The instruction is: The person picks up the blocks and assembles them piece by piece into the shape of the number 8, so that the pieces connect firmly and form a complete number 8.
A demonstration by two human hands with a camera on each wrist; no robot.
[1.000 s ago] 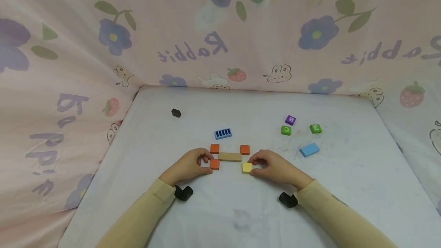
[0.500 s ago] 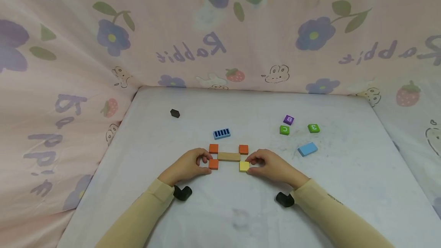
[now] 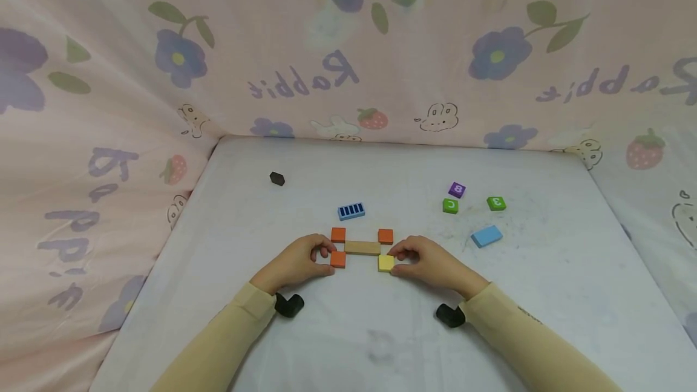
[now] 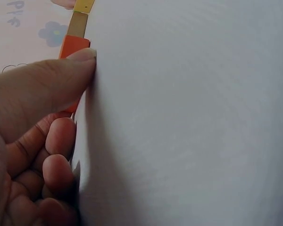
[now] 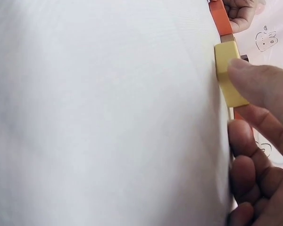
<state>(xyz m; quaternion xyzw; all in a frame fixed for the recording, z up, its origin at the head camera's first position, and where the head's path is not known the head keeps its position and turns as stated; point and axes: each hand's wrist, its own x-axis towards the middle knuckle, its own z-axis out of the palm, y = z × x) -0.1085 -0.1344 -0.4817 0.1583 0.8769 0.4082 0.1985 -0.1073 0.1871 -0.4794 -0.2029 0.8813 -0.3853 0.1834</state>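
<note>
Left hand (image 3: 296,263) grip pinches orange block (image 3: 338,259); right hand (image 3: 430,264) pinches yellow block (image 3: 386,263); tan bar (image 3: 362,248) lies left-right

Three orange blocks (image 3: 338,235), one yellow block (image 3: 386,263) and a plain tan wooden bar (image 3: 362,248) lie on the white table (image 3: 348,343); a blue striped block (image 3: 351,211) sits beyond; the backdrop (image 3: 348,47) is pink with purple flowers
</note>
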